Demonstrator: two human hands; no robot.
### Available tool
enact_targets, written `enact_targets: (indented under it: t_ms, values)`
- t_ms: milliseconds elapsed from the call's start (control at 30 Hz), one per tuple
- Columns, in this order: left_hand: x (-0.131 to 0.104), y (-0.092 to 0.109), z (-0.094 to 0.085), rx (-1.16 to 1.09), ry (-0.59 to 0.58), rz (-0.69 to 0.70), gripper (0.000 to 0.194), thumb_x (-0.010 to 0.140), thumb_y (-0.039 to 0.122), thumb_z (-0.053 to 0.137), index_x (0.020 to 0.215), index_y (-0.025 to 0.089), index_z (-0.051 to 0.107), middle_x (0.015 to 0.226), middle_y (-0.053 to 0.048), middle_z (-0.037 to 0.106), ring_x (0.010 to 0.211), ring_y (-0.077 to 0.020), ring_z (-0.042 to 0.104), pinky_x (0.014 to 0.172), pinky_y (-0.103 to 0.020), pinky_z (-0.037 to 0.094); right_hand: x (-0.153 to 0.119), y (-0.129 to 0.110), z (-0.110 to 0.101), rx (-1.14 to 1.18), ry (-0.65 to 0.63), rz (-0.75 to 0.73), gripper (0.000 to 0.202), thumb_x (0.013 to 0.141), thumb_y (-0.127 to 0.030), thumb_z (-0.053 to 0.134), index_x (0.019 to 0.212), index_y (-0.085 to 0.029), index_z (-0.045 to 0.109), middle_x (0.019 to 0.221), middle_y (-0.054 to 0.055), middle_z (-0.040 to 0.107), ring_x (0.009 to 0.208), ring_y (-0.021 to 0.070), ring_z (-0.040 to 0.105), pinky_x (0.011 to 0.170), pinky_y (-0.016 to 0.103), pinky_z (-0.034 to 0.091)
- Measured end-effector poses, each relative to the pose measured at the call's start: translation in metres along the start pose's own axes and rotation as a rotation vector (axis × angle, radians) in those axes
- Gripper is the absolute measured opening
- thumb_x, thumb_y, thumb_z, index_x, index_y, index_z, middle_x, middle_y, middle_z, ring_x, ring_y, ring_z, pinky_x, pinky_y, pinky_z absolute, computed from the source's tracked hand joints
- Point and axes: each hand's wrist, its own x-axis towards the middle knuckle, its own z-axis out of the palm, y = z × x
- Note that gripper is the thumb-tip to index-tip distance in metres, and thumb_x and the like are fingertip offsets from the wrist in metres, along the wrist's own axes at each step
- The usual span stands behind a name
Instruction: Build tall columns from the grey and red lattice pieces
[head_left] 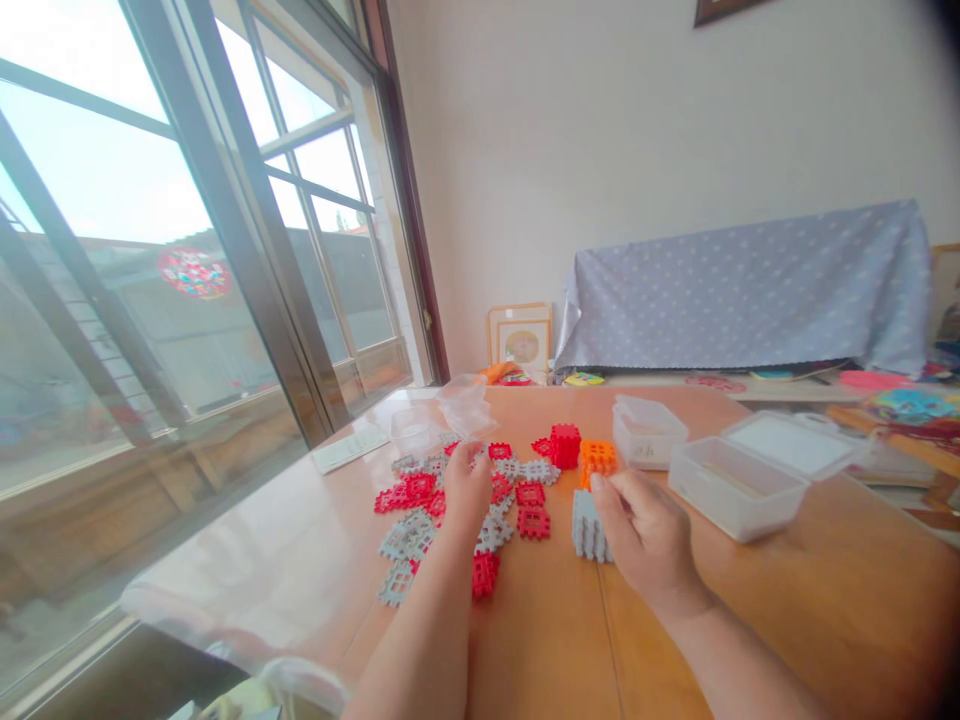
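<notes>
Two grips I cannot tell: left hand (466, 488) over loose pieces (533, 523), right hand (651, 530) by grey stack (586, 530), best kept square

Blue-grey cloth (742, 290) (pale-dotted) right of a framed picture (523, 345).

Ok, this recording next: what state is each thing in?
Loose pieces: scattered, some overlapping
Red stack: piled up
Orange stack: piled up
Gray stack: piled up
Right clear box: lid open
Middle clear box: lid unclear
Spotted cloth: draped
Left hand: over loose pieces, fingers curled
Right hand: at the gray and orange stacks, grip unclear
</notes>
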Motion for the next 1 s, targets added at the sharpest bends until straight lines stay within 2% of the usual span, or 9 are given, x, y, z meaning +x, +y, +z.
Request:
enact_targets:
  t_ms: [100, 200, 333, 433, 533, 667, 800, 900, 1000]
  values:
    - [0.004, 0.019, -0.011, -0.123, 0.028, -0.063, 0.033, 0.083, 0.029, 0.058, 0.111, 0.015, 0.065, 0.106, -0.010, 0.071, 0.098, -0.0213, 0.065, 0.087, -0.033, 0.049, 0.001, 0.002, 0.000, -0.024, 0.027, -0.002, 0.034, 0.096, -0.032, 0.052, 0.065, -0.023, 0.044, 0.061, -0.003, 0.046, 0.061, 0.0142, 0.043, 0.064, 0.029, 0.035]
    - [0.010, 0.037, -0.042, -0.151, -0.042, -0.063, 0.037, 0.083, 0.037, 0.063, 0.112, 0.015, 0.066, 0.106, -0.010, 0.071, 0.098, -0.0212, 0.065, 0.088, -0.033, 0.049, 0.000, 0.001, -0.002, -0.026, 0.029, -0.008, 0.033, 0.096, -0.033, 0.052, 0.066, -0.022, 0.046, 0.061, -0.002, 0.046, 0.061, 0.0144, 0.043, 0.064, 0.029, 0.035]
    - [-0.002, 0.040, -0.096, -0.046, -0.266, 0.007, 0.057, 0.084, 0.054, 0.064, 0.128, 0.017, 0.060, 0.120, -0.014, 0.069, 0.108, -0.0247, 0.064, 0.094, -0.037, 0.049, -0.003, -0.004, 0.000, -0.007, -0.011, -0.025, 0.034, 0.096, -0.034, 0.053, 0.064, -0.023, 0.044, 0.060, -0.003, 0.044, 0.061, 0.0150, 0.044, 0.063, 0.028, 0.034]
    - [-0.026, 0.029, -0.124, 0.197, -0.472, 0.110, 0.083, 0.074, 0.061, 0.073, 0.145, 0.025, 0.048, 0.148, -0.014, 0.051, 0.136, -0.0312, 0.047, 0.110, -0.043, 0.039, -0.005, -0.006, 0.002, 0.006, -0.018, -0.041, 0.035, 0.096, -0.035, 0.052, 0.064, -0.023, 0.044, 0.059, -0.003, 0.043, 0.060, 0.0153, 0.044, 0.064, 0.029, 0.035]
    - [-0.050, 0.012, -0.131, 0.527, -0.675, 0.144, 0.117, 0.056, 0.071, 0.080, 0.156, 0.032, 0.031, 0.161, -0.013, 0.032, 0.149, -0.0407, 0.024, 0.119, -0.058, 0.020, -0.006, -0.006, 0.004, 0.003, -0.024, -0.053, 0.036, 0.096, -0.036, 0.052, 0.064, -0.023, 0.043, 0.059, -0.003, 0.043, 0.060, 0.0154, 0.044, 0.064, 0.029, 0.035]
    - [-0.065, -0.008, -0.116, 0.715, -0.762, 0.212, 0.131, 0.049, 0.080, 0.076, 0.158, 0.038, 0.018, 0.166, -0.008, 0.020, 0.151, -0.0457, 0.009, 0.118, -0.067, 0.001, -0.007, -0.004, 0.005, 0.007, -0.025, -0.062, 0.035, 0.096, -0.036, 0.052, 0.065, -0.023, 0.043, 0.060, -0.003, 0.044, 0.061, 0.0154, 0.045, 0.065, 0.029, 0.035]
    - [-0.060, -0.015, -0.103, 0.734, -0.688, 0.283, 0.108, 0.059, 0.075, 0.074, 0.153, 0.038, 0.036, 0.160, -0.008, 0.036, 0.145, -0.0455, 0.028, 0.117, -0.064, 0.015, -0.009, -0.003, 0.007, 0.006, -0.031, -0.058, 0.035, 0.096, -0.036, 0.052, 0.065, -0.023, 0.042, 0.060, -0.003, 0.043, 0.061, 0.0150, 0.044, 0.063, 0.029, 0.035]
    - [-0.050, -0.015, -0.098, 0.671, -0.597, 0.338, 0.072, 0.069, 0.059, 0.075, 0.135, 0.034, 0.060, 0.143, -0.008, 0.056, 0.131, -0.0378, 0.048, 0.111, -0.050, 0.034, -0.010, -0.002, 0.008, 0.017, -0.051, -0.060, 0.035, 0.097, -0.035, 0.052, 0.066, -0.023, 0.040, 0.061, -0.003, 0.042, 0.061, 0.0149, 0.043, 0.062, 0.029, 0.034]
    - [-0.037, -0.017, -0.095, 0.552, -0.530, 0.313, 0.042, 0.078, 0.048, 0.068, 0.115, 0.030, 0.070, 0.118, -0.007, 0.070, 0.109, -0.0294, 0.062, 0.095, -0.037, 0.046, -0.010, -0.004, 0.008, 0.018, -0.071, -0.064, 0.034, 0.097, -0.033, 0.052, 0.067, -0.023, 0.039, 0.062, -0.003, 0.041, 0.062, 0.0148, 0.042, 0.062, 0.029, 0.033]
